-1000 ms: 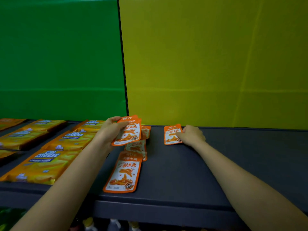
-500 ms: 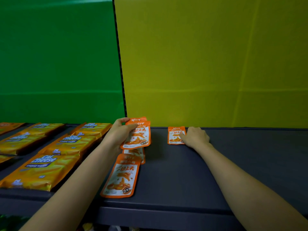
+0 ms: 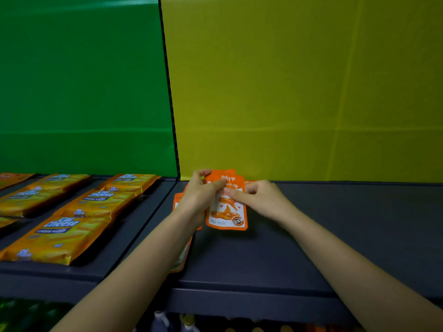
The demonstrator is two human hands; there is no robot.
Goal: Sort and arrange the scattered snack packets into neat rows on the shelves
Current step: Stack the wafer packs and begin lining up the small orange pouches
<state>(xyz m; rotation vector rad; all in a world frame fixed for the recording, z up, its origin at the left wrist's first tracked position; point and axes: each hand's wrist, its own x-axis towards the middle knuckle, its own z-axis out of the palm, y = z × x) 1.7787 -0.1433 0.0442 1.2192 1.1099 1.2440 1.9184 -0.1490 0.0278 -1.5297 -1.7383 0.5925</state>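
Note:
My left hand grips a small stack of orange snack packets by its upper left edge, held just above the dark shelf. My right hand pinches the front packet of that stack from the right. Another orange packet lies flat at the back of the shelf, mostly hidden behind my right hand. More orange packets lie on the shelf under my left forearm, largely covered by it.
Yellow Cal Cheese wafer packs lie in rows on the left shelf section. A green panel and a yellow panel form the back wall. Bottles show on the level below the shelf edge.
My right hand left the single packet at the back and came to the stack in my left hand. My left hand shifted right with the stack, now over the shelf packets.

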